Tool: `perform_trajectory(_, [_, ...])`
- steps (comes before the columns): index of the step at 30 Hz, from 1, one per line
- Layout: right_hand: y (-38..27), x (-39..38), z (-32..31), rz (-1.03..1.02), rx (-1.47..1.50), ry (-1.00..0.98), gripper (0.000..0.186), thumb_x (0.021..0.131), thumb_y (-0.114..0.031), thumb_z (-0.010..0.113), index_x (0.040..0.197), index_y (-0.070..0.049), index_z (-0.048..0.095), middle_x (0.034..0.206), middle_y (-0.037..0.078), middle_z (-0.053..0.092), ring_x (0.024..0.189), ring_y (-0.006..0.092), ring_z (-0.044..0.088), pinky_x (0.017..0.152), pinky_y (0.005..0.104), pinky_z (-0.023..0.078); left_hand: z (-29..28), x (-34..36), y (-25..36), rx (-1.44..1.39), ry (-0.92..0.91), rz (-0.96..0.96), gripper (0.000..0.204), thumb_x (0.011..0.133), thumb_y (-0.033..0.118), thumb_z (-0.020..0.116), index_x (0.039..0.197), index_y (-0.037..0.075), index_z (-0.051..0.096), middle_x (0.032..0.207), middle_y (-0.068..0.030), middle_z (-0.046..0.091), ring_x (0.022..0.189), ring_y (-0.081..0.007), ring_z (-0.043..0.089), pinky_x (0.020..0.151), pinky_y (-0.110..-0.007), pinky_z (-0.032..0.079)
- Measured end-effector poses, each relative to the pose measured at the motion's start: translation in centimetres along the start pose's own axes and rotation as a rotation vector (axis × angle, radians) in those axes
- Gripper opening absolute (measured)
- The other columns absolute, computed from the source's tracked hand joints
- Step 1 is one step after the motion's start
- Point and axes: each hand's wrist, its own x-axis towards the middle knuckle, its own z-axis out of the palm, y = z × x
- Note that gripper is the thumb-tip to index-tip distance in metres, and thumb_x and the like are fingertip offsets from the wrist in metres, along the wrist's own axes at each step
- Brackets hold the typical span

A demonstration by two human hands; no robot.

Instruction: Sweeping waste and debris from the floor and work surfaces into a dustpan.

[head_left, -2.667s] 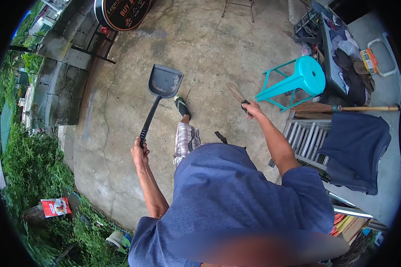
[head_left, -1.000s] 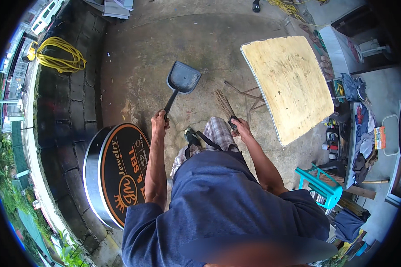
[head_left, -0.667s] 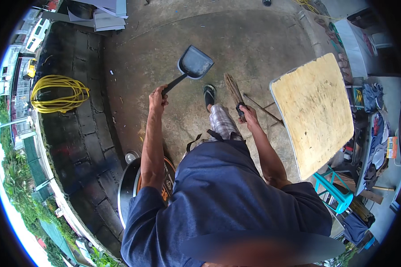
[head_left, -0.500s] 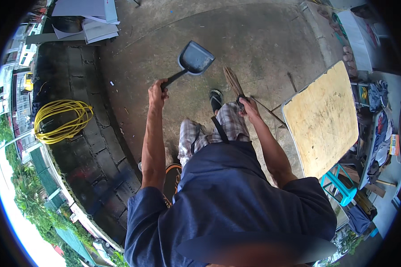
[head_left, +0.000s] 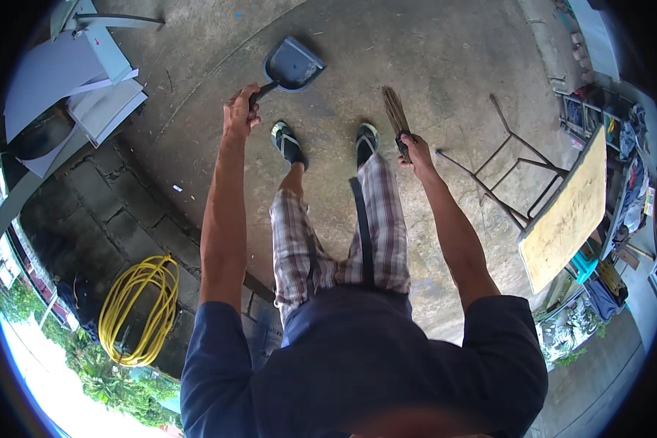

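My left hand (head_left: 241, 111) is wrapped round the handle of a dark grey dustpan (head_left: 293, 66), whose pan points ahead and to the right over the concrete. In my right hand (head_left: 416, 155) is a short stick broom (head_left: 395, 109), gripped at its dark bound end, with the brown bristles pointing away from me. Dustpan and broom are apart from each other. Whether either touches the floor I cannot tell. Between and below them show my two feet in dark sandals (head_left: 290, 143).
A folding table with a worn wooden top (head_left: 566, 219) and thin metal legs (head_left: 515, 164) stands at right. On the left, a coiled yellow hose (head_left: 139, 310) hangs on a dark block wall (head_left: 102, 186). White boards (head_left: 106, 109) lie at far left. Cluttered shelves (head_left: 628, 160) line the far right.
The view has turned and shifted: the table now sits farther right and the hose lower. Both feet now show. Both hands keep their grips, and dustpan and broom are farther apart.
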Motion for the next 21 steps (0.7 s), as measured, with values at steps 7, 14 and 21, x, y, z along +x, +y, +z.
perform_trajectory(7, [-11.7,17.7,13.2,-0.207,-0.356,-0.036,0.045,0.089,-0.038,0.062,0.12,-0.006,0.054,0.086,0.011,0.064,0.058,0.0172,0.065,0.049,0.0297,0.055,0.6,16.9,3.5,0.387,-0.082,0.414,0.054,0.077,0.038,0.079,0.117,0.005,0.064,0.078,-0.0052,0.062,0.065,-0.0115,0.056,0.051,-0.026,0.045])
perform_trajectory(14, [-21.2,33.9,26.2,-0.236,-0.359,0.121,0.044,0.09,-0.038,0.06,0.119,-0.005,0.054,0.09,0.014,0.067,0.064,0.0209,0.069,0.058,0.0317,0.06,3.2,26.6,4.5,0.945,0.306,0.872,0.032,0.079,0.034,0.076,0.097,0.008,0.074,0.076,-0.0081,0.069,0.072,-0.0119,0.064,0.067,-0.027,0.051])
perform_trajectory(21, [-17.4,40.5,30.0,-0.278,-0.671,0.115,0.043,0.091,-0.036,0.055,0.116,-0.001,0.048,0.08,0.017,0.066,0.061,0.021,0.067,0.054,0.0335,0.056,4.9,28.8,5.5,0.745,0.054,0.715,0.017,0.079,0.019,0.075,0.091,0.007,0.075,0.068,-0.004,0.067,0.065,-0.0066,0.06,0.063,-0.025,0.05])
